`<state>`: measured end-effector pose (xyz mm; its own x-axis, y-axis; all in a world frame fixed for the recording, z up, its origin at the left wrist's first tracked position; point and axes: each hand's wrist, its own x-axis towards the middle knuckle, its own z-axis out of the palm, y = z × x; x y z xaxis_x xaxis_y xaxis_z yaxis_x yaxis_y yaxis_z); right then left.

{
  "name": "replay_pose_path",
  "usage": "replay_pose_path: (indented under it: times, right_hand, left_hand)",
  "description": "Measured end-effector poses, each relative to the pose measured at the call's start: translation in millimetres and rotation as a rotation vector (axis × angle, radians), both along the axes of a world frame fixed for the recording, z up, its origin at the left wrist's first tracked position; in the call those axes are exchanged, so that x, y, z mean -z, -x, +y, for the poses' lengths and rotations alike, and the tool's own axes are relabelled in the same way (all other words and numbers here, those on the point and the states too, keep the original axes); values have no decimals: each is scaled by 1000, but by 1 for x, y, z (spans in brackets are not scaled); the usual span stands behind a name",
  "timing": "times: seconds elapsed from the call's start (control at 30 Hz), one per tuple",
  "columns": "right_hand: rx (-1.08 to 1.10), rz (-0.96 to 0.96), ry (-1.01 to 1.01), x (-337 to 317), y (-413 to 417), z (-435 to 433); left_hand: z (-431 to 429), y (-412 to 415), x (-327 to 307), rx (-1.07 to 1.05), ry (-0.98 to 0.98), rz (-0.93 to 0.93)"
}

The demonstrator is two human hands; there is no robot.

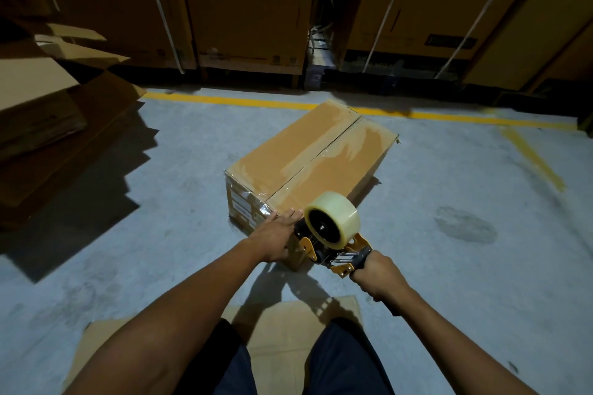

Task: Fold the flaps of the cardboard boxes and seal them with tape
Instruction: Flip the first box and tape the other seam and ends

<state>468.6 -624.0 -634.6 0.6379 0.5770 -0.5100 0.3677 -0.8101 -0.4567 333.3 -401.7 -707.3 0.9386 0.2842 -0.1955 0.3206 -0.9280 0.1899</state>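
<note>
Brown cardboard box (pixel 308 163); yellow-black tape dispenser (pixel 333 250) (clear roll); yellow floor line (pixel 244 101).

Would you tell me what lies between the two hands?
The tape dispenser lies between the left hand on the box and the right hand gripping it, in the head view.

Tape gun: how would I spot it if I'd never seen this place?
Find the grey floor with the yellow line; one closed box lies in its middle. At the box's near end, the right hand grips the tape gun. It alone has a fat clear roll and yellow metal, amid brown cardboard.
</note>
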Motion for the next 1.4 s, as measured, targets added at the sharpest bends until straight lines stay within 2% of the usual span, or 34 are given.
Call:
replay_pose_path:
  times: [0.13, 0.27, 0.37, 0.5, 0.6, 0.8, 0.97, 1.1, 1.23, 1.4]
  right_hand:
    - [46, 52, -13, -1, 2, -2]
    - [189, 351, -27, -15, 4, 8]
    - [211, 458, 85, -10, 6, 3]
    - [322, 593, 89, 2, -2, -8]
    - [391, 679, 23, 3, -13, -13]
    - [541, 850, -144, 16, -38, -19]
    - [746, 991, -301, 37, -67, -12]
    - [981, 972, -441, 70, -97, 2]
    - [1101, 947, -473, 105, -138, 13]
    - [1171, 1020, -489, 154, -188, 24]
  left_hand:
    - [-2, 0, -4, -33, 23, 34]
    - [-10, 3, -20, -34, 61, 72]
    - [-10, 1, -27, -44, 118, 76]
    - [-14, 1, -26, -87, 163, 47]
    - [-13, -12, -30, -150, 101, 37]
    - [-20, -61, -49, -227, -152, -8]
    - [-13, -105, -33, -103, -2, -134]
    - [-5, -151, -25, 47, 44, -129]
    - [11, -199, -16, 37, 49, -34]
    - [23, -228, -1, 40, 18, -61]
